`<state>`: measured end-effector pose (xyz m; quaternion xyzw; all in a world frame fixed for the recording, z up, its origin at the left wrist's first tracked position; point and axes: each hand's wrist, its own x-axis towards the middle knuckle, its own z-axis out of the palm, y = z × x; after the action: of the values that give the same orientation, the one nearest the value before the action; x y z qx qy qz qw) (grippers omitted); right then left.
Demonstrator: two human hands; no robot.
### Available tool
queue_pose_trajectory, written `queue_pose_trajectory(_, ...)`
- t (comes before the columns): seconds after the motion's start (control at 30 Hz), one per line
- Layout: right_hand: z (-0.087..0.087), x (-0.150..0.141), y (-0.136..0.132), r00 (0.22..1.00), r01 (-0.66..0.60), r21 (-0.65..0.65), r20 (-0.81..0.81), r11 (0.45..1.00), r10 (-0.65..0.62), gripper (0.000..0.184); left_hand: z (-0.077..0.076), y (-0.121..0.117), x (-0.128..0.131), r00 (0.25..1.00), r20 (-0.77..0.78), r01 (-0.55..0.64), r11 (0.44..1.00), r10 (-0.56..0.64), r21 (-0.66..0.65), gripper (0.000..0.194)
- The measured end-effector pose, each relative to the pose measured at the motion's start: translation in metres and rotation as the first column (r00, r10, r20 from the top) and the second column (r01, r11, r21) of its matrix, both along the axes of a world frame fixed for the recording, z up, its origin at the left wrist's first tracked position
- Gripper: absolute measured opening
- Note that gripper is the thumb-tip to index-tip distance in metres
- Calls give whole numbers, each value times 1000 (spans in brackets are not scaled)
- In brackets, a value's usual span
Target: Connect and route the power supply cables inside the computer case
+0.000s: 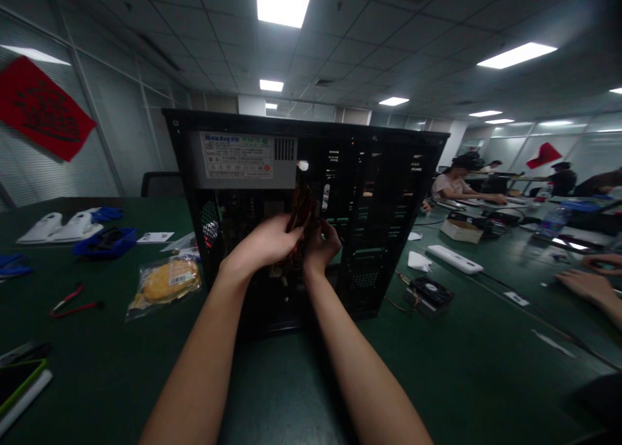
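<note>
Left hand (275,241) closed around cable bundle (304,208); right hand (321,244) close beside, fingertips bent, grip unclear. Best: support bundle, ease single leads, avoid tugging.

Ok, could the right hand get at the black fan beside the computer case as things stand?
Probably yes, but not straight across: the right hand is inside the open case by the cables, and the case's end panel stands between. Once out, the way round to the fan looks free.

Left hand (275,241) curls near right hand (321,245), forearms (199,361) extended forward.
</note>
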<state>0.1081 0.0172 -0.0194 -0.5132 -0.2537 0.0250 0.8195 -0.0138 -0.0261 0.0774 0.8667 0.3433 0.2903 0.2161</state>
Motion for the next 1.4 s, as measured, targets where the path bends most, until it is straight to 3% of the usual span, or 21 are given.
queue_pose_trajectory(0.3, 6, -2, -1, 999, -13, -12, -31, 1000, 12, 28, 1, -3, 0, 1000, 16, 19, 1000, -19, 25, 25)
queue_pose_trajectory(0.6, 16, -1, -1, 997, -11, -46, -73, 999, 7, 27, 8, -12, 0, 999, -9, -43, 999, 43, 28, 26)
queue_pose_trajectory(0.83, 7, -1, 2, 999, -6, -13, -45, 1000, 5, 28, 2, -4, 2, 1000, -11, -22, 999, 22, 24, 25)
queue_pose_trajectory(1.03, -1, -2, 5, 1000, 0, 38, -29, 999, 1, 29, 2, -1, -2, 993, -102, -65, 998, 67, 27, 23)
queue_pose_trajectory(1.4, -2, -1, 3, 999, -11, 69, -36, 998, 14, 30, -2, 0, -3, 930, -294, -238, 971, 220, -29, 37)
